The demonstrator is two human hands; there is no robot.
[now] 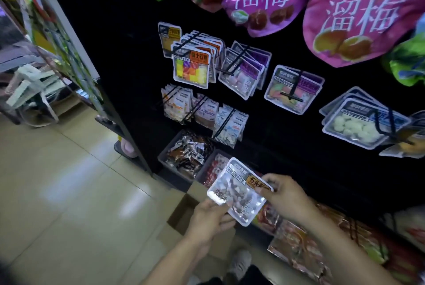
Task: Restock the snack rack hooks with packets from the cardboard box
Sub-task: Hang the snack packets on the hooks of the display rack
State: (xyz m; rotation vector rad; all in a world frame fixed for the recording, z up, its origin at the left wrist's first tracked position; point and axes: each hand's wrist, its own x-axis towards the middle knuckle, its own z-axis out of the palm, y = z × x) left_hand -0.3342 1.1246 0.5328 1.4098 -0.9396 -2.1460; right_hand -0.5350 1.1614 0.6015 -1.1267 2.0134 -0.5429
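packet (pixel 239 191) held flat, label up, over cardboard box (pixel 184 211) on the floor, probably to find its hang hole | left hand (pixel 210 218) fingers pinching lower-left corner | right hand (pixel 284 195) fingers pinching upper-right corner | rack hooks (pixel 232 63) above, well apart, mostly stocked

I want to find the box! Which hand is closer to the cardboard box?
Left. The left hand holds the packet right above the open box on the floor. The right hand holds the packet's other side, farther right, by the rack.
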